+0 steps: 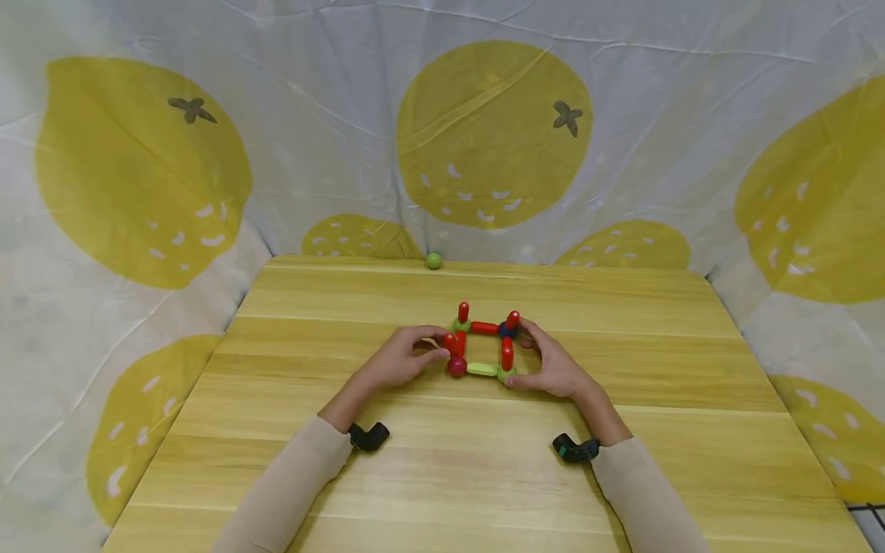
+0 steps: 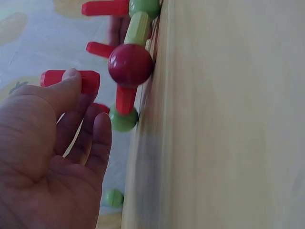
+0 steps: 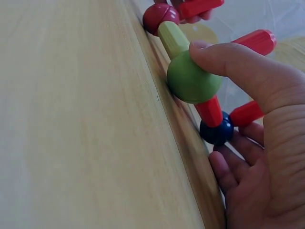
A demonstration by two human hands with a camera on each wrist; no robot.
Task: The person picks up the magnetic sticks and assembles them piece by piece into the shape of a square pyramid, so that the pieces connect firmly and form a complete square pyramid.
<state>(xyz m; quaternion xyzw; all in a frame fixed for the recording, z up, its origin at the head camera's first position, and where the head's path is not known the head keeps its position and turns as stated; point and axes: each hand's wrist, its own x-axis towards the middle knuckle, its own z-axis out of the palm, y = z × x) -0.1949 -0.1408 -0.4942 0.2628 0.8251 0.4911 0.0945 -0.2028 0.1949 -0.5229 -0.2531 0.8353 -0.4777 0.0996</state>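
Note:
A square frame of toy rods and balls lies on the table. Its corners are a red ball (image 1: 457, 367), a blue ball (image 1: 507, 330) and two green balls, the nearer green ball (image 3: 193, 76) at the right. Three red rods and one pale green rod (image 1: 482, 369) form its sides. Red rods stand upright on the blue and green balls. My left hand (image 1: 404, 359) pinches a loose red rod (image 2: 89, 83) between thumb and fingers, close above the red ball. My right hand (image 1: 556, 365) grips the frame's right side, thumb on the near green ball, fingers at the blue ball.
A loose green ball (image 1: 433, 261) lies at the table's back edge, against a lemon-print cloth (image 1: 346, 153) that hangs behind and at the sides. The wooden table (image 1: 456, 476) spreads around the frame. Black wrist cameras (image 1: 369, 436) sit on both wrists.

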